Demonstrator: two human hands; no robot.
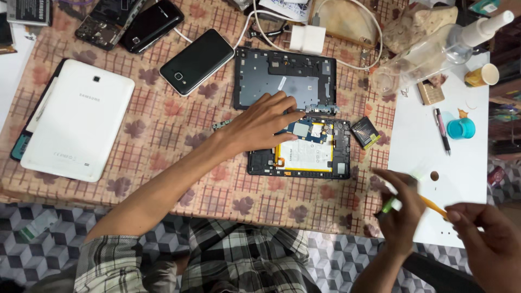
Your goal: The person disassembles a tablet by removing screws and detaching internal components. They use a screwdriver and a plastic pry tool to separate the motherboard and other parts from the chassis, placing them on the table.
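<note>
My left hand (260, 122) lies flat, fingers spread, on the opened tablet (304, 149), covering its upper left corner; the grip pinches nothing. The tablet rests on the counter (163, 125), its white battery bare, directly below the detached dark back frame (285, 78). Right of the tablet, off its lower corner, my right hand (401, 209) closes its grip around a green-tipped tool (389, 205), blurred. Farther right of the tablet, another hand (488, 239) holds an orange stick (434, 207).
</note>
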